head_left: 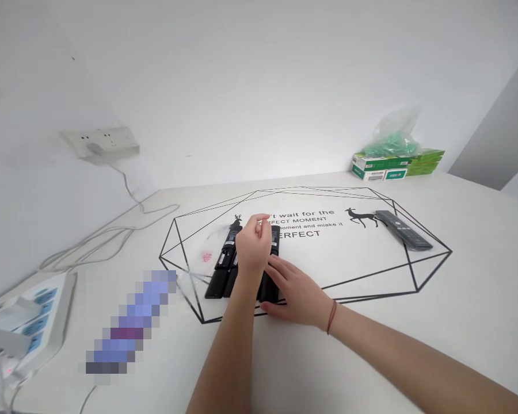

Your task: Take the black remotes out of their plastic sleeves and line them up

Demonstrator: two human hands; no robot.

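Note:
Several black remote controls point(217, 284) lie side by side, backs up, on the printed white table mat; the leftmost has its battery compartment uncovered. My left hand point(254, 244) is above the row with its fingers curled closed and hides the middle remotes. Whatever it may hold is out of sight. Around the near end of the rightmost remote control point(269, 287), my right hand point(296, 290) rests with its fingers on the edge and thumb at the bottom. Another remote control point(403, 231) lies apart, buttons up, at the right of the mat.
Clear plastic wrap point(194, 282) lies left of the row. A blurred-out device point(132, 328) and a power strip point(47, 322) with plugs and cables are at the left. Green and white boxes point(388, 167) with a plastic bag point(395, 135) on top stand against the back wall.

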